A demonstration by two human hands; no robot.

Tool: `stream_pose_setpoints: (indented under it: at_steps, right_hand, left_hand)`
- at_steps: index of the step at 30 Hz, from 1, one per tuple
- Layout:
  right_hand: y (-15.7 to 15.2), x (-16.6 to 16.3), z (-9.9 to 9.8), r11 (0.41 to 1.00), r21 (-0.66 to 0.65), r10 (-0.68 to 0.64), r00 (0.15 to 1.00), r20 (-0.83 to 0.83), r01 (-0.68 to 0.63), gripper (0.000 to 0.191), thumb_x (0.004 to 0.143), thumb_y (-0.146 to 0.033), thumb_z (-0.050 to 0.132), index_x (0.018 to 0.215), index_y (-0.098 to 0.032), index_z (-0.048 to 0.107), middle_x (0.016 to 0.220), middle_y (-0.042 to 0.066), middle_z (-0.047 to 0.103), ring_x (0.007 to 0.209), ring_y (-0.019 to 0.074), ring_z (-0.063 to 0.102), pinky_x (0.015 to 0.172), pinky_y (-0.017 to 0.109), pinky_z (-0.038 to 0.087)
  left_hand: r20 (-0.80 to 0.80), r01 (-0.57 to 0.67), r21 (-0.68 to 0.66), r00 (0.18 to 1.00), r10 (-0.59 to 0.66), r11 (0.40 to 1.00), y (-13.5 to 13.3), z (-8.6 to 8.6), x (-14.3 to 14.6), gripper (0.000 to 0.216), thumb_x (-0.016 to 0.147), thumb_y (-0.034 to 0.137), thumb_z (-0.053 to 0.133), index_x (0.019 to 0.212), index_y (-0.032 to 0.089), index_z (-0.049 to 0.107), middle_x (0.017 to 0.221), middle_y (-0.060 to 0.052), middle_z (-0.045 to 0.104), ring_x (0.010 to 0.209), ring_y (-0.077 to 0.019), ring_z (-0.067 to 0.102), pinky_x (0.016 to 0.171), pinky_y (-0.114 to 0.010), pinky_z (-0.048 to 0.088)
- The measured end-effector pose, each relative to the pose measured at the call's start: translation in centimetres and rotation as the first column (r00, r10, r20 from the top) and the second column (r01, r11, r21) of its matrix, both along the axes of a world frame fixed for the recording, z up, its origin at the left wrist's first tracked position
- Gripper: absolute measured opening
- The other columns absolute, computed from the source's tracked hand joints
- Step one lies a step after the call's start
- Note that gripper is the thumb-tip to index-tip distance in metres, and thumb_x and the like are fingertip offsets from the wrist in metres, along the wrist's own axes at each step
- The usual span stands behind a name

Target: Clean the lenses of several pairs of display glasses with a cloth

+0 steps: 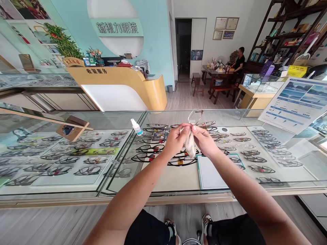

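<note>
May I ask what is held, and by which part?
The left hand and right hand hold glasses by their near end, plus a pale cloth; exact contact is hidden.

Bright, fairly even light fills the shop, leaving soft shading on the arms [143, 190]. Pale reflections streak the glass counter [166, 182]; the doorway [183, 51] stays dark. Wide-angle distortion slants the shelves [291, 14] at right. The raised glasses [195, 116] show faintly, low in contrast.
</note>
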State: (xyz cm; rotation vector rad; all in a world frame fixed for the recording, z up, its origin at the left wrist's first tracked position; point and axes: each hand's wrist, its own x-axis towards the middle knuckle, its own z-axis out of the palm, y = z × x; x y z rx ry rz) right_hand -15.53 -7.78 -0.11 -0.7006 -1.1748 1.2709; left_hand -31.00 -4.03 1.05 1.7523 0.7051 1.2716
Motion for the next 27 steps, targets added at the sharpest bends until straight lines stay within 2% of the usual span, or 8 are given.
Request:
stream_pose_setpoints:
  at_steps: [3, 8, 10, 12, 17, 20, 23, 27]
  right_hand:
    - [-0.1, 0.2, 0.1, 0.999, 0.041, -0.017, 1.000, 0.017, 0.016, 0.058, 0.088, -0.081, 0.091, 0.124, -0.035, 0.094, 0.119, 0.004, 0.090, 0.141, 0.0334, 0.075, 0.122, 0.048, 0.062]
    - [0.2, 0.7, 0.3, 0.999, -0.050, 0.000, 0.996, -0.093, -0.005, 0.054, 0.087, -0.075, 0.094, 0.121, -0.033, 0.095, 0.127, 0.006, 0.091, 0.130, 0.0340, 0.081, 0.113, 0.047, 0.066]
    - [0.3, 0.8, 0.2, 0.997, -0.080, 0.009, 0.987, -0.158, -0.022, 0.055, 0.085, -0.073, 0.096, 0.121, -0.031, 0.094, 0.130, 0.006, 0.091, 0.124, 0.0330, 0.084, 0.109, 0.046, 0.068]
    - [0.5, 0.8, 0.1, 0.995, -0.094, 0.011, 0.983, -0.183, -0.029, 0.056, 0.084, -0.072, 0.097, 0.122, -0.031, 0.094, 0.134, 0.006, 0.090, 0.122, 0.0325, 0.084, 0.106, 0.045, 0.069]
    - [0.4, 0.3, -0.4, 0.999, -0.041, 0.006, 0.995, -0.097, -0.010, 0.058, 0.088, -0.077, 0.092, 0.124, -0.031, 0.093, 0.130, 0.005, 0.090, 0.128, 0.0314, 0.082, 0.111, 0.043, 0.066]
    - [0.3, 0.1, -0.6, 0.999, 0.028, -0.024, 1.000, -0.003, 0.024, 0.061, 0.091, -0.081, 0.087, 0.126, -0.031, 0.093, 0.128, 0.006, 0.089, 0.139, 0.0320, 0.076, 0.121, 0.045, 0.061]
    - [0.1, 0.2, -0.4, 0.992, 0.109, -0.065, 0.995, 0.075, 0.057, 0.056, 0.095, -0.081, 0.084, 0.123, -0.033, 0.094, 0.132, 0.005, 0.087, 0.148, 0.0317, 0.070, 0.130, 0.047, 0.053]
    - [-0.2, 0.6, 0.3, 0.990, 0.100, -0.107, 0.993, 0.051, 0.101, 0.050, 0.095, -0.078, 0.085, 0.119, -0.034, 0.094, 0.140, 0.005, 0.085, 0.150, 0.0323, 0.067, 0.132, 0.049, 0.051]
  left_hand:
    - [-0.018, 0.011, -0.020, 1.000, -0.012, 1.000, 0.3, 0.1, -0.3, 0.081, 0.095, 0.099, 0.063, 0.096, 0.021, 0.083, 0.081, -0.005, 0.077, 0.076, -0.0207, 0.067, 0.074, -0.032, 0.056]
    - [-0.059, 0.193, -0.072, 0.978, -0.198, 0.978, 0.9, 0.7, -1.1, 0.070, 0.097, 0.090, 0.072, 0.110, 0.022, 0.084, 0.100, -0.010, 0.084, 0.106, -0.0294, 0.078, 0.098, -0.039, 0.063]
    - [-0.089, 0.283, -0.096, 0.952, -0.292, 0.954, 1.0, 0.9, -1.4, 0.066, 0.095, 0.084, 0.080, 0.116, 0.021, 0.084, 0.109, -0.012, 0.084, 0.110, -0.0300, 0.078, 0.099, -0.038, 0.063]
    - [-0.097, 0.326, -0.107, 0.937, -0.336, 0.939, 1.1, 0.8, -1.5, 0.065, 0.092, 0.079, 0.086, 0.117, 0.019, 0.082, 0.111, -0.012, 0.083, 0.105, -0.0281, 0.078, 0.093, -0.035, 0.062]
    - [-0.120, 0.187, -0.088, 0.973, -0.197, 0.978, 0.9, 0.3, -1.1, 0.063, 0.093, 0.078, 0.085, 0.106, 0.017, 0.079, 0.083, -0.002, 0.072, 0.073, -0.0169, 0.062, 0.069, -0.028, 0.049]
    - [-0.099, 0.113, -0.039, 0.988, -0.116, 0.993, 0.6, 0.4, -0.9, 0.068, 0.098, 0.085, 0.074, 0.105, 0.018, 0.081, 0.082, -0.002, 0.073, 0.073, -0.0177, 0.061, 0.070, -0.029, 0.049]
    - [-0.078, 0.081, -0.002, 0.994, -0.081, 0.997, 0.3, 0.9, -0.7, 0.074, 0.099, 0.092, 0.065, 0.100, 0.020, 0.082, 0.084, -0.004, 0.077, 0.079, -0.0204, 0.066, 0.075, -0.031, 0.053]
    - [-0.038, 0.044, -0.022, 0.998, -0.044, 0.999, 0.5, 0.7, -0.7, 0.076, 0.096, 0.097, 0.064, 0.088, 0.023, 0.077, 0.079, -0.004, 0.073, 0.078, -0.0208, 0.065, 0.075, -0.032, 0.053]
